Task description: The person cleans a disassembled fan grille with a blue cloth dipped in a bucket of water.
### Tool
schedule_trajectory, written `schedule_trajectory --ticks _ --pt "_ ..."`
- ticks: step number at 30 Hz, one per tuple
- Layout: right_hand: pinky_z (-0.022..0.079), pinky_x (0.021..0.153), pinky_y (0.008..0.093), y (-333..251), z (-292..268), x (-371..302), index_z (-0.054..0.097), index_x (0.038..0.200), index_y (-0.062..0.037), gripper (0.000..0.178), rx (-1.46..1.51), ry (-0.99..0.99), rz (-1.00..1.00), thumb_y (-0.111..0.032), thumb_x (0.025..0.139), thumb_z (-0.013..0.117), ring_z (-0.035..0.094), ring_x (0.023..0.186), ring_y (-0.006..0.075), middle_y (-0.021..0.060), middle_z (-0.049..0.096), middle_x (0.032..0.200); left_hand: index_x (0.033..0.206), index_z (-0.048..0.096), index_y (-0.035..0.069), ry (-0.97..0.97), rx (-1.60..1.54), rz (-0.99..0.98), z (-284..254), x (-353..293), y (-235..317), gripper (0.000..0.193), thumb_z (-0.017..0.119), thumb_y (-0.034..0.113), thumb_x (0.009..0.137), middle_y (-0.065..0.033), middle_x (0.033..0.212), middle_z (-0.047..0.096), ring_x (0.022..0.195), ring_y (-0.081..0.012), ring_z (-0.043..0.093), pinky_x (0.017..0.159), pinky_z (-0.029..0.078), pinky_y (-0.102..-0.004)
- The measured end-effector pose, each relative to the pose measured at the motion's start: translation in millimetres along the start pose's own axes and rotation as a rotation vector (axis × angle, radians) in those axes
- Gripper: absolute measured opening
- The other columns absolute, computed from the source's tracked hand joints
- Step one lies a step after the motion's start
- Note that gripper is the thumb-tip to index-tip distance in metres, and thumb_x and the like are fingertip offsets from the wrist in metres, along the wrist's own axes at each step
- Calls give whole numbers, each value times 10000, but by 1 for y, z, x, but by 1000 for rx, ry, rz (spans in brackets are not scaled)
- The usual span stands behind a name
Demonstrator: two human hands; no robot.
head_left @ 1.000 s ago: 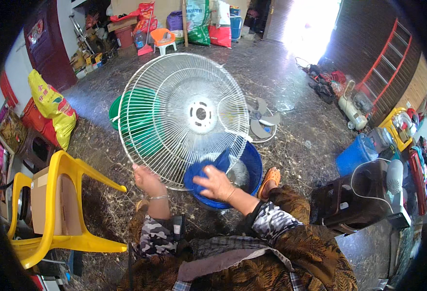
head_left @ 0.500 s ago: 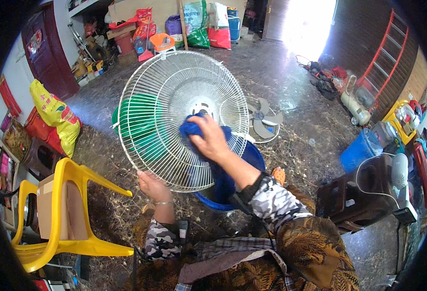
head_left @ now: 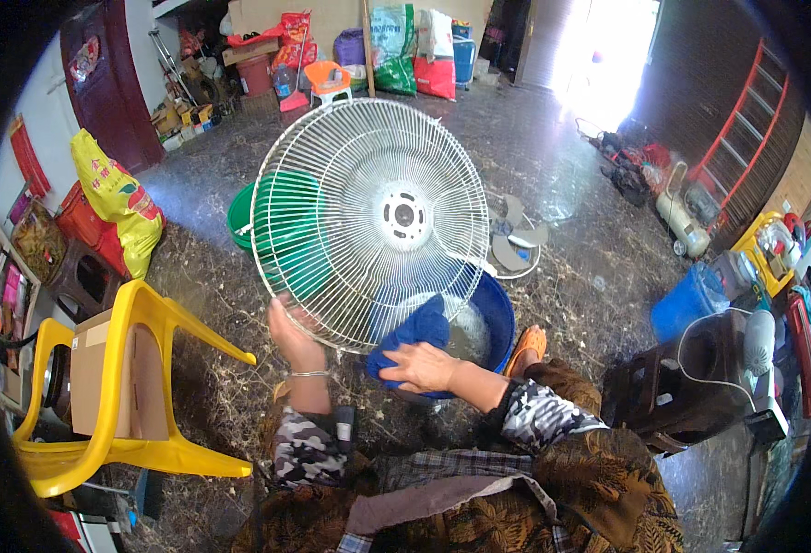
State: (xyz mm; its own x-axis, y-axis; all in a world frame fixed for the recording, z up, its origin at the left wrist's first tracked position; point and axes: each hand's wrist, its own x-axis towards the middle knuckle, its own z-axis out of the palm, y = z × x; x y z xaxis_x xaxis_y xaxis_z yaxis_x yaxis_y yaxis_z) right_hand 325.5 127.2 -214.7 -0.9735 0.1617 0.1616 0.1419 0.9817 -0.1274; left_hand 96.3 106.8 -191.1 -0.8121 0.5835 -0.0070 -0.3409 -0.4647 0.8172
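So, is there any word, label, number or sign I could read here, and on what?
I don't copy printed wording, only say where it stands:
Yellow bag, left: red characters, partly legible.
Green-and-white sack, far wall: print too small and blurred.
Poster on dark red door: too blurred.
White fan guard: none visible.

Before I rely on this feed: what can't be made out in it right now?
All in the head view:
Right hand: palm hidden by its own back and the blue cloth.
Left hand: fingers partly obscured by the fan guard.
Blue bucket: left side behind the cloth and guard.
Green round object: middle obscured by the guard.
Doorway: view beyond lost in glare.
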Motion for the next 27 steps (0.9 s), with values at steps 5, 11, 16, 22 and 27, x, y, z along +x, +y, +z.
schedule_trajectory --ticks 5,11,16,22,27 --pt "501 702 461 12 -3 -50 504 1129 -157 391 17 -153 245 -234 776 653 546 977 360 159 492 1049 931 555 67 -106 -136 -389 -14 45 29 591 456 643 848 -26 579 507 523 -94 497 449 406 -256" --pt "491 707 458 32 15 -98 540 1092 -112 394 69 180 592 -232 736 658 577 851 388 162 512 924 896 592 27 73 83 -273 -8 55 18 495 564 520 864 24 559 464 413 -71 356 381 268 -234" --pt "468 650 416 37 -69 -90 589 939 -64 275 6 718 772 -123 674 636 564 745 354 144 514 801 791 582 28 79 99 -92 5 26 -26 412 588 429 887 72 480 317 372 -44 263 358 178 -231" --pt "473 764 384 48 -170 -47 578 957 -32 283 -48 877 679 -111 686 604 596 841 326 165 587 907 876 624 -57 51 189 -17 22 -18 -45 465 531 396 924 32 607 465 511 -65 350 464 283 -259" --pt "454 884 414 101 -131 32 513 1206 -122 449 149 781 599 -224 780 612 567 1009 360 190 601 1057 743 573 20 120 268 -94 30 -38 -71 408 546 386 919 13 598 477 505 -56 383 452 283 -233"
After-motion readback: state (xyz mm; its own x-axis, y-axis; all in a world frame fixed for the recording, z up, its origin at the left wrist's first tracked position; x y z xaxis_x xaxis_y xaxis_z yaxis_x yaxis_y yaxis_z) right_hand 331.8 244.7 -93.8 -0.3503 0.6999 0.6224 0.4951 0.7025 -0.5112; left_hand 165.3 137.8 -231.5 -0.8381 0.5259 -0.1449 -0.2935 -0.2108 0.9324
